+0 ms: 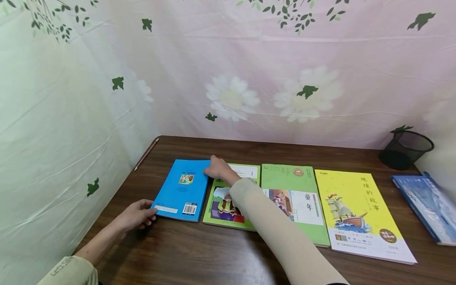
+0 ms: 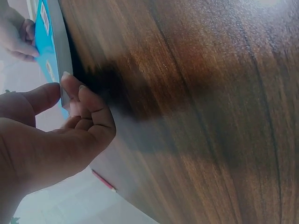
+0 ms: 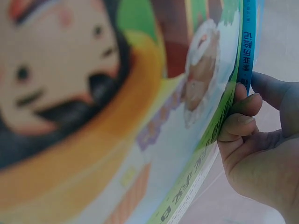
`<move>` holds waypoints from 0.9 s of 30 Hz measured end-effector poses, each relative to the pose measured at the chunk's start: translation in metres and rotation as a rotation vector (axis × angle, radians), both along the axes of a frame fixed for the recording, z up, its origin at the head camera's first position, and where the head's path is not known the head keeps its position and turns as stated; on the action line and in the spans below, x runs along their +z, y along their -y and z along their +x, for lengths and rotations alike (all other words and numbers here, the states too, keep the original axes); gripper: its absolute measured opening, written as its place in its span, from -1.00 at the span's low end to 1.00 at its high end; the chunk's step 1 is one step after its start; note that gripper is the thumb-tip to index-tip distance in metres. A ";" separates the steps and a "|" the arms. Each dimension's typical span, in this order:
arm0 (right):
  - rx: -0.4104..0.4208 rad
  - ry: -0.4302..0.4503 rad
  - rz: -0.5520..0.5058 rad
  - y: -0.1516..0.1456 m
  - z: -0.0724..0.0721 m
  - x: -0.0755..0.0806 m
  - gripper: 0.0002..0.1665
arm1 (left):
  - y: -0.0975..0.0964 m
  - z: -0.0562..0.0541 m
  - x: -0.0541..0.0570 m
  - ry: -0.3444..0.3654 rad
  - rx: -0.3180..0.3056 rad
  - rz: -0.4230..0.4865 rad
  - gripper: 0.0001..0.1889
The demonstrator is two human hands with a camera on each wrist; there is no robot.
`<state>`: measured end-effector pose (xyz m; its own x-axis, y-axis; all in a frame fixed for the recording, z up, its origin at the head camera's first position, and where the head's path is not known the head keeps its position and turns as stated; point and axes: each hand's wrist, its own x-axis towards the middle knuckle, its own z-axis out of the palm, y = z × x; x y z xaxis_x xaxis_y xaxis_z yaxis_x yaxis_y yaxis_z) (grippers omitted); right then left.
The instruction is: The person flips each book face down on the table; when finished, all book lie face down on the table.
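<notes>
A blue book (image 1: 178, 188) lies at the left end of a row of books, its barcode side facing up. At its lower left corner my left hand (image 1: 134, 217) pinches the edge. The left wrist view shows the thumb on the cover and the curled fingers (image 2: 96, 112) at the page edge. My right hand (image 1: 219, 170) reaches across to the upper right corner. In the right wrist view, its thumb and fingers (image 3: 243, 122) pinch the blue spine (image 3: 246, 51). Partly hidden under my right arm is a green book (image 1: 213, 215) with a cartoon cover.
Rightward along the wooden table (image 1: 185, 253) lie a light green book (image 1: 285, 180), a yellow book (image 1: 343, 186) with a ship, and a darker blue book (image 1: 422, 202). A black mesh holder (image 1: 406, 150) stands back right. A pencil (image 1: 147, 154) lies along the left edge.
</notes>
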<state>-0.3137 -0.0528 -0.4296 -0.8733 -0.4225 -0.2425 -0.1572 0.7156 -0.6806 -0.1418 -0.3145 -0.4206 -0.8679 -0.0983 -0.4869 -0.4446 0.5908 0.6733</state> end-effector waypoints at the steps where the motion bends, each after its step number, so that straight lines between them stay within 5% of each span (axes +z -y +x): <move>1: 0.001 -0.003 0.005 0.000 0.000 0.000 -0.17 | 0.000 0.000 0.000 0.001 0.000 0.002 -0.45; 27: -0.002 -0.015 0.055 0.002 0.001 0.002 -0.23 | -0.001 -0.001 -0.006 -0.026 -0.008 -0.065 -0.67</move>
<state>-0.3122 -0.0552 -0.4276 -0.8779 -0.4069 -0.2526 -0.1652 0.7523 -0.6377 -0.1427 -0.3137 -0.4267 -0.8809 -0.1220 -0.4574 -0.4229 0.6368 0.6447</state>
